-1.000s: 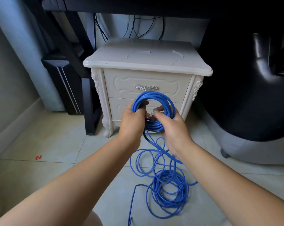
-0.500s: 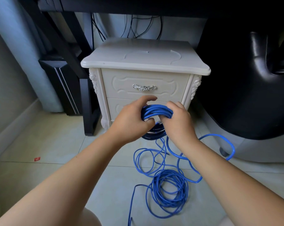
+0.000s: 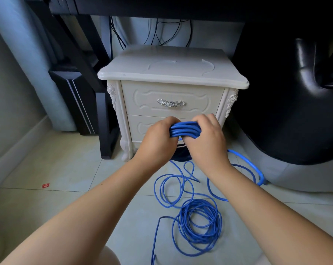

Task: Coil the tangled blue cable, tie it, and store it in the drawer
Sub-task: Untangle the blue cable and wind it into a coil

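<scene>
Both hands clasp a bunch of coiled blue cable (image 3: pixel 184 129), left hand (image 3: pixel 155 143) and right hand (image 3: pixel 208 145) side by side, in front of a white bedside cabinet (image 3: pixel 171 73). Its drawers (image 3: pixel 171 92) are shut. Many loose loops (image 3: pixel 198 222) lie tangled on the floor (image 3: pixel 66 169). Coiling seems partly done; tying and storing are not yet begun.

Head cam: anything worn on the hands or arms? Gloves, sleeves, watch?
Nothing worn that shows. Left hand and right hand: no gloves, no rings on visible parts. Left forearm and right forearm: no sleeves, watch or bands up to the frame edge.
</scene>
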Demonstrator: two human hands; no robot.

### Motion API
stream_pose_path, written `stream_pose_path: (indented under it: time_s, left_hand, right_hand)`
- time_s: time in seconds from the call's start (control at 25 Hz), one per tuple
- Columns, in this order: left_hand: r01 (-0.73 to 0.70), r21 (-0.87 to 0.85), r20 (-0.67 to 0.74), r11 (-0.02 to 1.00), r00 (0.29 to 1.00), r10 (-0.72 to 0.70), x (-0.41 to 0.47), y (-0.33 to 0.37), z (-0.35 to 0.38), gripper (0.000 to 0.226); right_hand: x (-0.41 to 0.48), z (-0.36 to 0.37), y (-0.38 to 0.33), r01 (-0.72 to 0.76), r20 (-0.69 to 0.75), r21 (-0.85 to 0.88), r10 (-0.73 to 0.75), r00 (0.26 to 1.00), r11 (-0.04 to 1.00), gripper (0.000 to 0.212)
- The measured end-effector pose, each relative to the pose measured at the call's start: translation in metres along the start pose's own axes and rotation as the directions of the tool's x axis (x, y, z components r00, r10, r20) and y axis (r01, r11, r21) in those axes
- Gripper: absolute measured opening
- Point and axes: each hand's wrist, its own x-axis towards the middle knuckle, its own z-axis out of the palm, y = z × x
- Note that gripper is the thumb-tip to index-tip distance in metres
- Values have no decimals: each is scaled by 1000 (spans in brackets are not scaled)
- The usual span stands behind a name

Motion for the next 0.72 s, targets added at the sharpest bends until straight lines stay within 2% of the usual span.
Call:
stream_pose_path:
  time_s: [0.08,0.16,0.2,0.28,0.36,0.4,0.44,0.48,0.6,0.64,0.72]
  left_hand:
    - [101,-153,-72,983,991,-113,2,-1,-1,26]
    - [160,-347,-92,924,975,-203,2,0,-3,24]
    - [167,-431,-81,887,972,-222,1,4,-2,24]
    - [174,-556,-68,813,965,-253,-5,13,1,26]
    - [186,-633,-75,751,952,-298,-9,20,6,28]
    - [191,-656,-77,730,946,-316,-10,23,8,28]
    - [193,-667,-79,720,942,-325,-9,23,9,28]
    - [193,-661,-81,725,943,-324,-7,23,11,28]
    - [140,-574,-124,807,959,-254,-3,18,9,33]
    - [127,-552,-140,824,960,-242,-2,15,8,34]
    - [123,-532,-177,838,951,-252,-1,11,5,33]
  right_hand:
    - [1,1,1,-251,120,249,228,966,935,25]
    - [3,2,2,-490,287,443,399,871,751,22]
    - [4,2,2,-553,344,502,433,833,665,18]
    - [5,4,1,-606,410,607,450,793,514,14]
    - [6,5,-1,-601,436,712,443,783,363,15]
    - [8,4,-3,-581,419,746,448,790,326,16]
    - [10,3,-4,-548,375,764,458,806,340,18]
    - [13,1,-5,-510,309,752,460,833,418,22]
    - [20,-8,-6,-359,86,516,370,925,777,33]
    - [20,-10,-7,-311,32,434,330,943,845,37]
    - [14,-8,-10,-280,-12,409,311,950,869,40]
